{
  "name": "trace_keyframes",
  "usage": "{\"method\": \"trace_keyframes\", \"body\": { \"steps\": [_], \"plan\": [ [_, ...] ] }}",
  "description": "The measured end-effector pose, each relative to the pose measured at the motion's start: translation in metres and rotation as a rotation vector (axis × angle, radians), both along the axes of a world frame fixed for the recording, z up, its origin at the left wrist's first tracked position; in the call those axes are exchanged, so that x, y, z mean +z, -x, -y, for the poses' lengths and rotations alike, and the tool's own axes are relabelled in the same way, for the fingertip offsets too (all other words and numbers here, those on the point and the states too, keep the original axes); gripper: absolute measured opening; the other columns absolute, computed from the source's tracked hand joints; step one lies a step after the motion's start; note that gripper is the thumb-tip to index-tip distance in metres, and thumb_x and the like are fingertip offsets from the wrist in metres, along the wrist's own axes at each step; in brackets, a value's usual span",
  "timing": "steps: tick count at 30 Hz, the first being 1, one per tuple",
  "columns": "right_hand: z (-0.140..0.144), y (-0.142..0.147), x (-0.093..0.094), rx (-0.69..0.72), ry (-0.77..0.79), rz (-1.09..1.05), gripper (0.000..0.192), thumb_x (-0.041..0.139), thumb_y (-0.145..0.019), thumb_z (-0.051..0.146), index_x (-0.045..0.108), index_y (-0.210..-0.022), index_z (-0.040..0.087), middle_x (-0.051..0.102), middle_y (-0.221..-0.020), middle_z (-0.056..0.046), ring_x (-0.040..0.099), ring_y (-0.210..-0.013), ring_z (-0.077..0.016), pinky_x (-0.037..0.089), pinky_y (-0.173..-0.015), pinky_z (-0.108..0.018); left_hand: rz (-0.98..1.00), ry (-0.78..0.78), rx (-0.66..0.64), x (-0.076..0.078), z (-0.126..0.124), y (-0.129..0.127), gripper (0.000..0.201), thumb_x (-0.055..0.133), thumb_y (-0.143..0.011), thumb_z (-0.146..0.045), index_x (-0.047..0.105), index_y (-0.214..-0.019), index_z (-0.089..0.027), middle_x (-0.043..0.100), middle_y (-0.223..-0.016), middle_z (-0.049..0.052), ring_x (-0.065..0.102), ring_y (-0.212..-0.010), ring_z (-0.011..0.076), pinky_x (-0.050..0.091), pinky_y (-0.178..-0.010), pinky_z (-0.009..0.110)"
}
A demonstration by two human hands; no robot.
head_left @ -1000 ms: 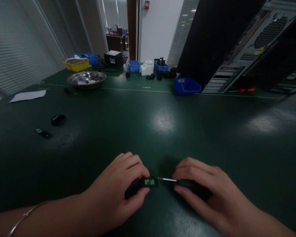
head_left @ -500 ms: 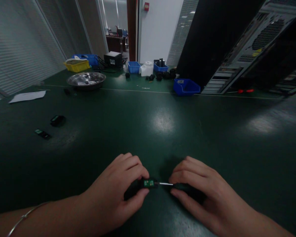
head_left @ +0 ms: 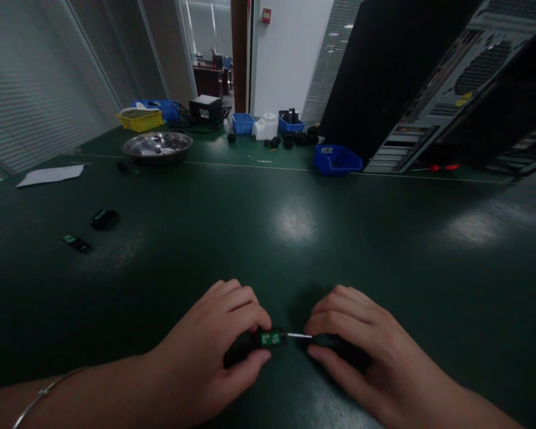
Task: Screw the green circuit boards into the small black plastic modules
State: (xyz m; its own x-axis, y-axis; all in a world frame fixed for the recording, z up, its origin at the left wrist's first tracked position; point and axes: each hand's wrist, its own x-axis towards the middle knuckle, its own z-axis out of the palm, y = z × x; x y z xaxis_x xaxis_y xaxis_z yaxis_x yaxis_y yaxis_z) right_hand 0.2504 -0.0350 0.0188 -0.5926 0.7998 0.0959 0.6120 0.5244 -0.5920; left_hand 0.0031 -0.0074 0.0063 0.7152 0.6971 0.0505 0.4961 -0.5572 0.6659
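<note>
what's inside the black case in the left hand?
A small green board shows in the open end of the black case; a thin metal shaft from the right hand meets it. The left hand covers the rest.

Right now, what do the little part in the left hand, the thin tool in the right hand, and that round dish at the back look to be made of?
The little part looks like dull black plastic around a green circuit board. The thin tool has a bright shaft, likely steel; its dark handle is mostly hidden by the right hand. The round dish appears to be polished metal, with grey mirror-like glints.
</note>
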Motion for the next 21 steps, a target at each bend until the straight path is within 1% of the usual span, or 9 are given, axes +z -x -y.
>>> {"method": "trace_keyframes", "body": {
  "steps": [4, 8, 12, 15, 18, 21],
  "plan": [
    [0.0015, 0.0017, -0.0007, 0.005, -0.005, -0.018, 0.008, 0.057, -0.092, 0.014, 0.062, -0.094, 0.020, 0.066, -0.089, -0.004, 0.060, -0.084, -0.0193, 0.046, -0.073, -0.033, 0.019, 0.003, -0.018, 0.0005, -0.0004, 0.0012, 0.016, 0.068, -0.082, -0.015, 0.065, -0.096, -0.021, 0.061, -0.093, 0.002, 0.052, -0.086, 0.0203, 0.035, -0.078, 0.034],
    [0.0025, 0.0021, -0.0034, 0.015, 0.016, -0.028, 0.009, 0.057, -0.092, 0.015, 0.062, -0.097, 0.020, 0.066, -0.091, -0.005, 0.061, -0.086, -0.0200, 0.047, -0.074, -0.034, 0.015, 0.005, -0.022, 0.0003, -0.0009, 0.0015, 0.016, 0.067, -0.084, -0.014, 0.069, -0.097, -0.023, 0.063, -0.092, 0.001, 0.054, -0.086, 0.0194, 0.036, -0.076, 0.033],
    [0.0024, 0.0010, -0.0057, 0.029, 0.015, -0.026, 0.016, 0.058, -0.093, 0.017, 0.064, -0.107, 0.021, 0.066, -0.097, -0.006, 0.061, -0.089, -0.0211, 0.049, -0.076, -0.036, 0.046, 0.029, -0.005, -0.0013, 0.0001, 0.0020, 0.017, 0.068, -0.083, -0.013, 0.070, -0.097, -0.023, 0.063, -0.089, 0.001, 0.056, -0.083, 0.0180, 0.037, -0.074, 0.031],
    [0.0021, 0.0010, -0.0059, 0.043, 0.003, -0.029, 0.022, 0.058, -0.094, 0.017, 0.065, -0.114, 0.023, 0.066, -0.100, -0.006, 0.062, -0.090, -0.0204, 0.050, -0.076, -0.034, 0.084, 0.050, 0.023, -0.0038, 0.0013, 0.0033, 0.018, 0.069, -0.083, -0.014, 0.070, -0.097, -0.024, 0.064, -0.090, 0.000, 0.057, -0.083, 0.0170, 0.039, -0.073, 0.029],
    [0.0019, 0.0020, -0.0056, 0.035, 0.007, -0.078, 0.022, 0.057, -0.094, 0.015, 0.067, -0.112, 0.023, 0.067, -0.101, -0.006, 0.063, -0.090, -0.0192, 0.052, -0.075, -0.031, 0.123, 0.073, 0.035, -0.0054, 0.0023, 0.0042, 0.018, 0.069, -0.083, -0.015, 0.071, -0.097, -0.025, 0.063, -0.090, 0.000, 0.058, -0.082, 0.0164, 0.041, -0.071, 0.027],
    [0.0018, 0.0032, -0.0053, 0.043, 0.006, -0.123, 0.021, 0.058, -0.093, 0.011, 0.067, -0.109, 0.022, 0.069, -0.100, -0.005, 0.064, -0.090, -0.0186, 0.052, -0.077, -0.031, 0.171, 0.104, 0.043, -0.0045, 0.0033, 0.0035, 0.016, 0.068, -0.083, -0.015, 0.072, -0.096, -0.023, 0.062, -0.087, 0.000, 0.058, -0.078, 0.0151, 0.042, -0.068, 0.026]
  ]
}}
